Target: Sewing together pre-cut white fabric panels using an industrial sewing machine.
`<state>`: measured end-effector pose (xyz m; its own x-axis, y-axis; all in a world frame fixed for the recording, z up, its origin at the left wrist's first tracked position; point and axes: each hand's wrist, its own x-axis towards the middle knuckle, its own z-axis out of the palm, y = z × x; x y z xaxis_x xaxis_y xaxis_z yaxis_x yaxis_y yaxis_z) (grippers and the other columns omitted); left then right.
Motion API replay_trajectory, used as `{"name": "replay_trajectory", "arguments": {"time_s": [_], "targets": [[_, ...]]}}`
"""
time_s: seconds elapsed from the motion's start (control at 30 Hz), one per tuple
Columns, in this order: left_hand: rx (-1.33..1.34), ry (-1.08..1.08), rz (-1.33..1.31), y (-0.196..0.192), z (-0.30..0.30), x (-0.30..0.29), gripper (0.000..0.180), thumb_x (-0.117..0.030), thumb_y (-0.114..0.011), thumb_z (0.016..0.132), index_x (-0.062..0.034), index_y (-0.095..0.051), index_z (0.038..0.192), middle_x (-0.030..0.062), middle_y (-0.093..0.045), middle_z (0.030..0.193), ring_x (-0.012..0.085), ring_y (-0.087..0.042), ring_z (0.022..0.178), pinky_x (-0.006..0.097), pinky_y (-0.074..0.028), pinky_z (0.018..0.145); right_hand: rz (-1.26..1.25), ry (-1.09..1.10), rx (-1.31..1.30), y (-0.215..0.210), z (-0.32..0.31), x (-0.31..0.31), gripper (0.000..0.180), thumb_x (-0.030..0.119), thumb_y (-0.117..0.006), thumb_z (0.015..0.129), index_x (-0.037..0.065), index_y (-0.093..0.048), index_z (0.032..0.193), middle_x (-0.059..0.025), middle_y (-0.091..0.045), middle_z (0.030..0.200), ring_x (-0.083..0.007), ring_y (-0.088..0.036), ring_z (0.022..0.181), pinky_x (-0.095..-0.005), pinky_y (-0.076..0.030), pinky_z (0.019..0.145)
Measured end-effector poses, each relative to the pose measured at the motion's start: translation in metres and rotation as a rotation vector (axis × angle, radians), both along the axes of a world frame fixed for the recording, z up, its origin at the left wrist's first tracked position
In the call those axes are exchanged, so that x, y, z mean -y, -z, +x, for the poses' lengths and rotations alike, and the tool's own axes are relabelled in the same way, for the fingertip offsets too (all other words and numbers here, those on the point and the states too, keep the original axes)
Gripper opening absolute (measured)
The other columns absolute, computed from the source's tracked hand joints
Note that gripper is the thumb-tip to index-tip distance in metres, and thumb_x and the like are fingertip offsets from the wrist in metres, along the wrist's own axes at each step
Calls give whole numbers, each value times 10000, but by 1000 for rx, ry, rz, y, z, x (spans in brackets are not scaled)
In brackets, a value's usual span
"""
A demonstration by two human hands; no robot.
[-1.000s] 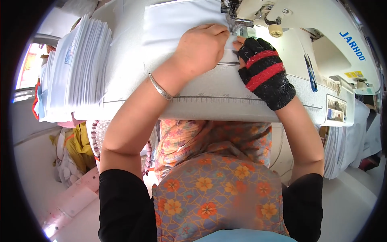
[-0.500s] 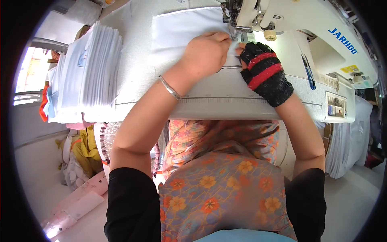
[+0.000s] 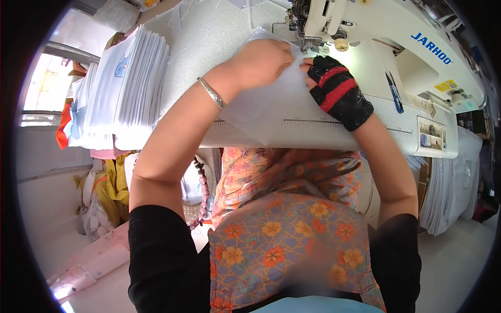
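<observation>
A thin white fabric piece hangs slanted over the sewing machine bed, its lower end reaching the front edge. My left hand, bare with a silver bangle at the wrist, is closed on its upper part. My right hand wears a black fingerless glove with red stripes. Its bent fingertips are together at the fabric's right edge, just below the presser foot; the exact grip is partly hidden. The white sewing machine stands over the bed at the right.
A tall stack of white fabric pieces stands at the left. Blue thread snips lie on the bed right of my glove, above a small compartment tray. More white pieces hang below at the right.
The fabric, flat beside the needle before, is now pulled toward me and turned, away from the presser foot. My left hand has shifted slightly left with it; my right hand stays near the foot.
</observation>
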<state>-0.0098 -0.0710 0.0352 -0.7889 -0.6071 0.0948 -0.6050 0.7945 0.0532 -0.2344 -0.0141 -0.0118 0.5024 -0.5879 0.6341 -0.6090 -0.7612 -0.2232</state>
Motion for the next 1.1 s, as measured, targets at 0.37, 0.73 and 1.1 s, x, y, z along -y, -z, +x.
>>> {"name": "replay_trajectory", "arguments": {"time_s": [0.37, 0.73, 1.1], "targets": [[-156, -258, -75, 47, -26, -81, 661, -406, -521, 950, 32, -402, 1431, 197, -350, 1532, 315, -303, 1445, 593, -205, 1153, 26, 22, -108, 9, -7, 5, 278, 21, -583, 806, 44, -652, 1074, -136, -665, 1130, -353, -619, 1007, -426, -506, 899], [-260, -211, -159, 43, -27, -73, 558, -343, -600, 904, 15, -521, 1324, 191, -492, 1414, 321, -441, 1344, 560, -323, 1101, 15, 70, -175, 11, -8, 3, 292, 23, -585, 792, 46, -644, 1078, -124, -641, 1166, -343, -600, 1045, -432, -486, 919], [-316, -153, -207, 48, -21, -58, 430, -240, -609, 892, 0, -579, 1248, 149, -559, 1340, 290, -511, 1281, 494, -387, 1081, -46, 81, -205, 4, -2, -5, 288, 57, -603, 799, 35, -653, 1082, -134, -646, 1139, -332, -612, 1018, -434, -482, 914]]}}
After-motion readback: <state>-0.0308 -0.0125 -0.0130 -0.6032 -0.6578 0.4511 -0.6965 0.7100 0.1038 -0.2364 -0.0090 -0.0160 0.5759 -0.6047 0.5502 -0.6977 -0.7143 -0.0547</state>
